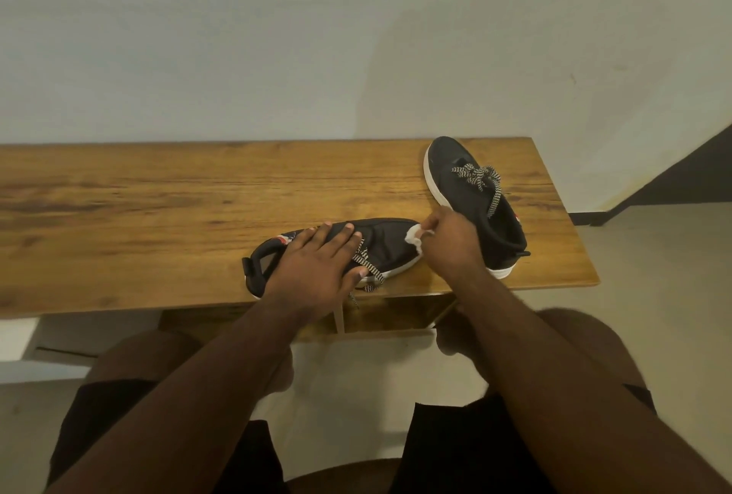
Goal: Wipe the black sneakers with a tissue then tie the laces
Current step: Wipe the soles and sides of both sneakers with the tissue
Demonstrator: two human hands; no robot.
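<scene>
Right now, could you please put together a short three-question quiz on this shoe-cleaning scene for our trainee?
1. True or false: the left hand lies flat on the near sneaker, fingers straight.
2. What does the right hand pinch? A) a lace B) a white tissue C) a brush
3. Fill in: the far sneaker stands on the wooden ____, toe pointing toward the wall.

Key: 1 true; 2 B, with the tissue against the near sneaker's toe end; 3 table. On both shoes the zigzag-patterned laces hang loose, not yet tied.
</scene>
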